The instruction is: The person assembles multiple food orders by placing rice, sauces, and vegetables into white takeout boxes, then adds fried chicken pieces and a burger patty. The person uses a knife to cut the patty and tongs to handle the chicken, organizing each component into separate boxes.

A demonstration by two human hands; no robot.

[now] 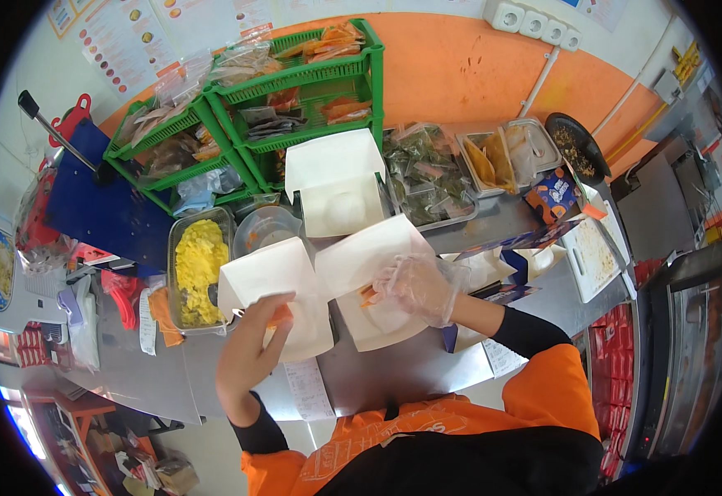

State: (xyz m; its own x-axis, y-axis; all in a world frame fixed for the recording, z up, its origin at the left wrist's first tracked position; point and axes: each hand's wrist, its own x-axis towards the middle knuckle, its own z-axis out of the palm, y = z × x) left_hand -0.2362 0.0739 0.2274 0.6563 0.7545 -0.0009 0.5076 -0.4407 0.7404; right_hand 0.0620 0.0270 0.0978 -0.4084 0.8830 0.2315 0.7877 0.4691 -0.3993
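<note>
Two open white cardboard boxes stand side by side in front of me, the left box (305, 335) and the right box (394, 324), lids raised. My left hand (252, 343) reaches over the left box's near-left side. Its thumb and fingers close around a small orange piece (281, 314); its kind is unclear. My right hand (424, 289), in a clear plastic glove, is bent over the right box. Orange food pieces (368, 295) show at its fingertips, and the fingers partly hide them. A third open white box (338, 207) stands behind these two.
To the left are a tub of yellow food (200, 273) and a clear plastic bowl (266, 229). Green stacked crates (299, 84) hold bagged items. A tray of bagged greens (428, 178) sits behind; a white cutting board (594, 252) lies right. Receipts (309, 388) hang near the front edge.
</note>
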